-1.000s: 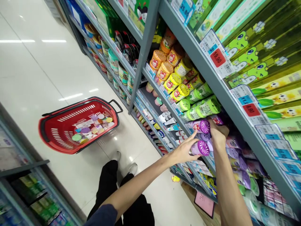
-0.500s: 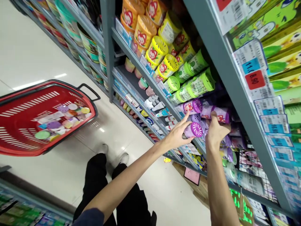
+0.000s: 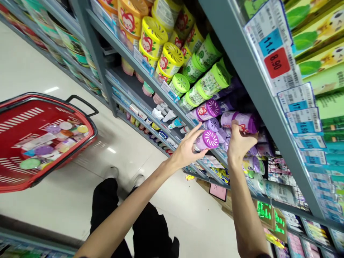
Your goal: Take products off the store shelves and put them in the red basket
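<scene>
My left hand [image 3: 187, 147] is closed round a purple air freshener canister [image 3: 207, 140] with a swirl-vented lid, held just in front of the shelf edge. My right hand [image 3: 240, 142] reaches onto the shelf and grips another purple air freshener canister [image 3: 243, 122], which lies on its side; part of it is hidden by the fingers. Between the hands are lilac canisters [image 3: 213, 124] with flower-vented lids. Just above my left hand, a purple canister with a fox picture [image 3: 204, 111] rests at the shelf front.
Green canisters [image 3: 212, 81], yellow canisters [image 3: 153, 34] and orange canisters [image 3: 131, 18] stack along the same shelf. A grey shelf beam [image 3: 236, 53] with price tags [image 3: 275, 62] runs above my right hand. A red basket [image 3: 16, 125] holding several items is at the left, near my legs [image 3: 107, 200].
The view has shifted, so shelves and basket appear further left. Both hands keep their canisters, and the one in my right hand is turned slightly, its purple end tilting lower.
</scene>
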`<state>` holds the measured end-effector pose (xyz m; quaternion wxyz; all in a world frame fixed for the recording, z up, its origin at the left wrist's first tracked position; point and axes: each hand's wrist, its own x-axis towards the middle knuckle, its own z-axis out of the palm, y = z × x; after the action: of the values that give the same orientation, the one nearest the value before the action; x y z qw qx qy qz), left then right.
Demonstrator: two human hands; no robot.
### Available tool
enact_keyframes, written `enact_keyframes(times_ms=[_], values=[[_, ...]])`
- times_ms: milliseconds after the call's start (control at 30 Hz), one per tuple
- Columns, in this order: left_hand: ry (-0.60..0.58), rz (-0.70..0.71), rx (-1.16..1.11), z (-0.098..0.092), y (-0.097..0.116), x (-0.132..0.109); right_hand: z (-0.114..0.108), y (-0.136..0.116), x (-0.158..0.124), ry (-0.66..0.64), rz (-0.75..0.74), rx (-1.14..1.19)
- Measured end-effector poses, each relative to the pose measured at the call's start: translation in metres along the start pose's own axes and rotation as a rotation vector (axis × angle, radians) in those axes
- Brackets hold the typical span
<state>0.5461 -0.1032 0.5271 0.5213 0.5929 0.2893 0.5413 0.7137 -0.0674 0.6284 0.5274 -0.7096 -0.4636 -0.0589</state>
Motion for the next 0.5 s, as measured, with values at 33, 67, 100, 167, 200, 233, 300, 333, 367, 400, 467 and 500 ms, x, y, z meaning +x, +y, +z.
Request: enact_keyframes(times_ms=[33,67,100,167,200,233,300,333,367,400,467,500], values=[[-0.002,0.001,0.016,0.001,0.000,0.000,0.000,0.001,0.001,-0.007,0.008,0.010],[-0.006,0.000,0.029,0.002,-0.001,0.000,0.000,0.003,0.002,-0.015,0.015,0.021],[-0.016,-0.002,0.038,0.004,-0.001,0.001,-0.001,0.004,0.003,-0.023,0.021,0.029],[-0.046,-0.018,0.045,0.008,-0.002,0.002,-0.005,0.005,0.002,-0.029,0.029,0.024],[-0.068,-0.034,0.043,0.010,-0.002,0.003,-0.007,0.005,0.001,-0.028,0.027,0.010],[-0.093,-0.053,0.037,0.012,-0.003,0.004,-0.010,0.006,0.000,-0.025,0.023,-0.009],[-0.142,-0.090,0.017,0.016,-0.005,0.006,-0.017,0.007,-0.001,-0.018,0.008,-0.035],[-0.166,-0.103,0.009,0.017,-0.006,0.008,-0.020,0.008,-0.001,-0.017,0.001,-0.035],[-0.186,-0.106,0.005,0.018,-0.007,0.010,-0.024,0.009,-0.001,-0.018,-0.006,-0.030],[-0.201,-0.098,0.006,0.019,-0.008,0.013,-0.026,0.010,-0.001,-0.022,-0.010,-0.024],[-0.221,-0.079,0.014,0.020,-0.009,0.017,-0.030,0.014,0.000,-0.044,-0.018,-0.011],[-0.224,-0.077,0.018,0.020,-0.009,0.019,-0.032,0.016,0.001,-0.051,-0.025,-0.004]])
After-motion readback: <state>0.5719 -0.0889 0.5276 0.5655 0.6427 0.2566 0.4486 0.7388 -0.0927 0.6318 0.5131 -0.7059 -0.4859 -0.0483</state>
